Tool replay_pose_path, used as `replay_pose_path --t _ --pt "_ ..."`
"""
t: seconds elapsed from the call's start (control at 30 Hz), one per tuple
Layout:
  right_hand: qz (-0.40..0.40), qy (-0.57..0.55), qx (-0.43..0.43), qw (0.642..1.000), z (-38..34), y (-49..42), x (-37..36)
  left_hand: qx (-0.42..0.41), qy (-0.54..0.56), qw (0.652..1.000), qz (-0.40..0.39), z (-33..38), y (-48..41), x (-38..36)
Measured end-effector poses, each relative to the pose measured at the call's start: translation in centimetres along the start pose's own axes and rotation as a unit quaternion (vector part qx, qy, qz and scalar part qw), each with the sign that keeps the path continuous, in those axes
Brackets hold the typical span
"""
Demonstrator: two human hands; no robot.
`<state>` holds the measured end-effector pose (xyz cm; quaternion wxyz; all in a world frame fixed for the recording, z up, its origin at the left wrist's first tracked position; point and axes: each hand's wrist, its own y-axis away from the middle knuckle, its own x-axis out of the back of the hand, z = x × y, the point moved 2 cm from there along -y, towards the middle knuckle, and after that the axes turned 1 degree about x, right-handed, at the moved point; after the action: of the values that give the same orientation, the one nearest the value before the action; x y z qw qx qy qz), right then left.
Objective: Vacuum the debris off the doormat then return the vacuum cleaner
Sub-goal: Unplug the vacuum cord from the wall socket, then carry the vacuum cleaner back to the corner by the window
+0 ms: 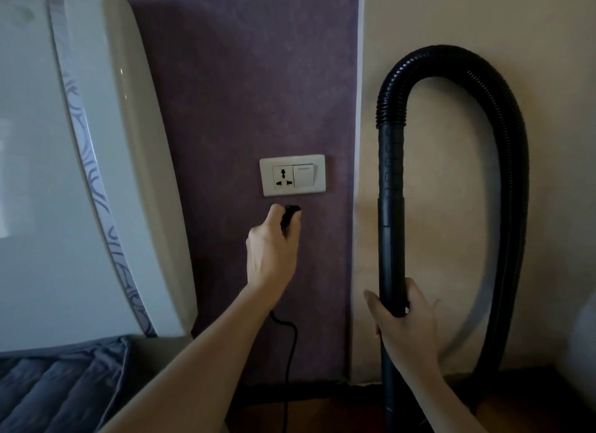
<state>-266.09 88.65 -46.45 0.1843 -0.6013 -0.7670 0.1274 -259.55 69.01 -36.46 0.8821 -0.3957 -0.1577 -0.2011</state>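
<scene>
My left hand (271,252) grips a black plug (288,218) just below a white wall socket (283,177) with a switch beside it; the plug is apart from the socket. Its black cord (289,352) hangs down behind my forearm. My right hand (404,323) holds the upright black vacuum tube (391,206). From the tube's top a ribbed black hose (483,77) arcs up and over, then runs down along the cream wall. The vacuum body and the doormat are out of view.
A glossy white curved headboard (106,174) leans at the left, with grey-blue bedding (58,384) below it. The socket sits on a purple wall panel (242,93). Wooden floor (322,413) shows at the bottom.
</scene>
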Motion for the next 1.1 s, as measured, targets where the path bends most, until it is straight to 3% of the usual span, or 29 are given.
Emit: replay_pose_path --t 0.37,0.8,0.93,1.1 --pt "0.011 -0.005 -0.014 1.0 -0.3 0.9 1.3 0.047 0.045 0.996 -0.068 -0.4 5.6 0.3" --pt "0.013 -0.023 0.029 0.999 -0.6 0.8 9.5 0.114 0.088 0.975 -0.171 1.1 12.4 -4.4" --pt "0.03 -0.028 0.06 0.997 -1.0 -0.2 13.5 0.155 0.068 0.951 -0.26 0.5 15.4 -7.2" --pt "0.018 -0.026 0.071 0.997 -0.1 -0.3 17.0 0.192 0.014 0.895 -0.402 -1.8 21.0 -12.2"
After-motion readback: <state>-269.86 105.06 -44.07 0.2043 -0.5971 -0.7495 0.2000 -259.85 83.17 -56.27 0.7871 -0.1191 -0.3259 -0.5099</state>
